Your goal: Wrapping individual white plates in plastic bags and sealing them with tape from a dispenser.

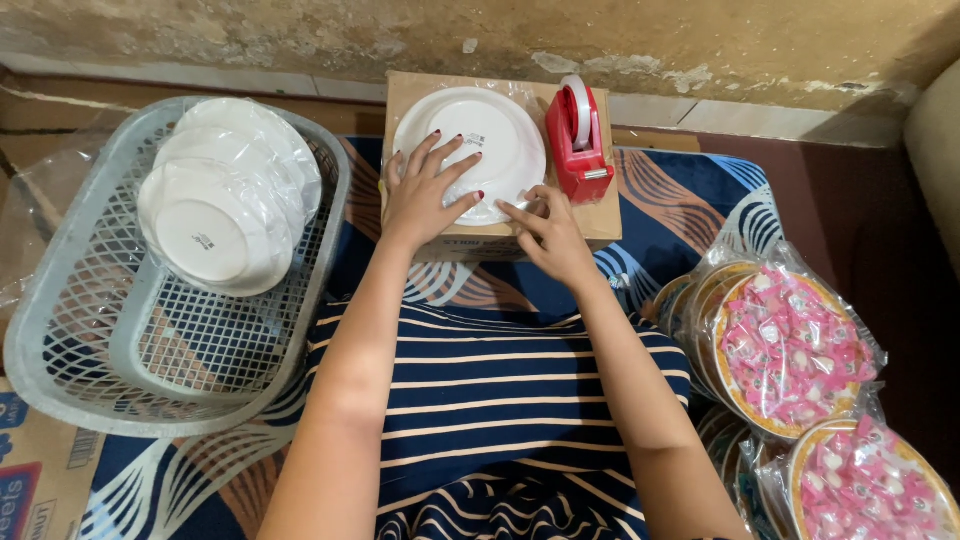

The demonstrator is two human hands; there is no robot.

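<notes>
A white plate [478, 125] wrapped in clear plastic lies upside down on a cardboard box [600, 222] at the top centre. My left hand [428, 192] rests flat on the plate with its fingers spread. My right hand [548, 230] pinches at the plate's lower right edge with its fingertips; whether it holds a bit of tape or wrap I cannot tell. A red tape dispenser [578, 140] stands on the box just right of the plate, close to my right hand.
A grey plastic basket [120, 370] at the left holds a stack of wrapped white plates [222, 205]. Wrapped plates filled with pink sweets [790, 345] lie at the right. A patterned blue cloth [680, 200] covers the floor; a wall runs along the top.
</notes>
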